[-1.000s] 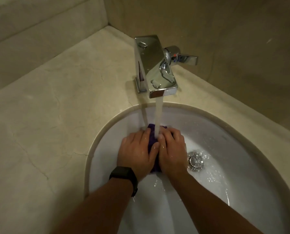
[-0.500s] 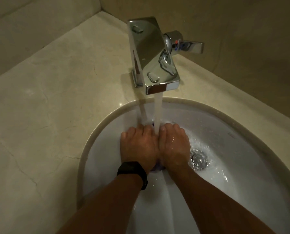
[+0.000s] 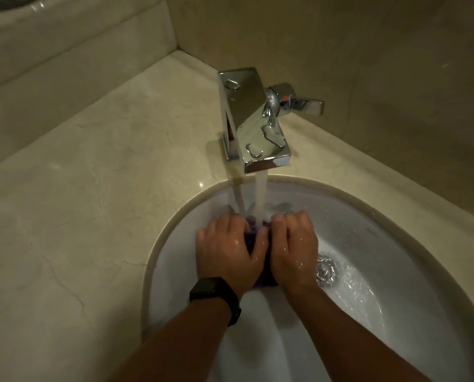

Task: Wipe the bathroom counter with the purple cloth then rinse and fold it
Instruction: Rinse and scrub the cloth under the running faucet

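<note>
Your left hand and right hand both clench the bunched purple cloth, low in the sink basin under the faucet stream. Squeeze and loosen it there, turning fresh folds into the water.

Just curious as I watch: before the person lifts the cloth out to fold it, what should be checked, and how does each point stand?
1. The stream from the faucet lands on the purple cloth: ok.
2. Both the left hand and the right hand grip the cloth: ok.
3. Cloth held inside the sink, not over the counter: ok.
4. Water runs off to the drain, no pooling: ok.
5. Cloth rinsed clean: cannot tell, the hands hide most of it.
6. Faucet shut off for folding: not ok, water is running.
</note>
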A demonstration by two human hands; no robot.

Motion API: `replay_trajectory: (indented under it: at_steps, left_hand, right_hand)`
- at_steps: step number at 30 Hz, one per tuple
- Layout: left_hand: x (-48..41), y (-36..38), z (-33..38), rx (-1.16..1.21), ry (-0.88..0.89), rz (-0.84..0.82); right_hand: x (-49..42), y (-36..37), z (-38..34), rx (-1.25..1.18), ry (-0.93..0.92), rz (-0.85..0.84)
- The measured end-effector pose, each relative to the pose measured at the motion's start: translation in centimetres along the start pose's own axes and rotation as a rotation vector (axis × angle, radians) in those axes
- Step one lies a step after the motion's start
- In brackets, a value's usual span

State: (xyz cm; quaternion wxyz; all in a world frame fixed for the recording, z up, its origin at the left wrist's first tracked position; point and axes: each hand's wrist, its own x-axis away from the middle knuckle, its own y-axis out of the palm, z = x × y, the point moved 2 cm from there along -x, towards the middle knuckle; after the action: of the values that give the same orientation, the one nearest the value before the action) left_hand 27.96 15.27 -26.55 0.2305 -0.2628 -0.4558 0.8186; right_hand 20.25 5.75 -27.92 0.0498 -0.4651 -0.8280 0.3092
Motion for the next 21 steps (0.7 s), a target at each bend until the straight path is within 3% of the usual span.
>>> replay_trajectory:
  at_steps: [2, 6, 8, 12, 18, 21]
  left_hand:
    - [-0.1, -0.6, -0.1, 0.007, 0.037, 0.014]
    - [-0.8, 0.1, -0.2, 0.02, 0.023, -0.048]
    - [-0.6, 0.9, -0.1, -0.027, 0.032, -0.065]
    - [0.0, 2.1, -0.8, -0.114, 0.235, -0.058]
    - [-0.9, 2.7, -0.5, -0.205, 0.346, -0.011]
    - [-1.1, 2.4, 0.1, -0.219, 0.407, 0.039]
  right_hand:
    - [-0.2, -0.3, 0.2, -0.013, 0.043, 0.011]
    - [-0.1, 0.6, 1.9, 0.277, 0.096, -0.069]
    - [0.7, 1.2, 2.3, 0.321, 0.066, -0.03]
    - [1.8, 2.1, 3.0, 0.277, -0.014, 0.034]
    - [1.1, 2.7, 3.9, 0.407, -0.07, -0.125]
    - [0.1, 2.9, 4.5, 0.463, 0.007, -0.224]
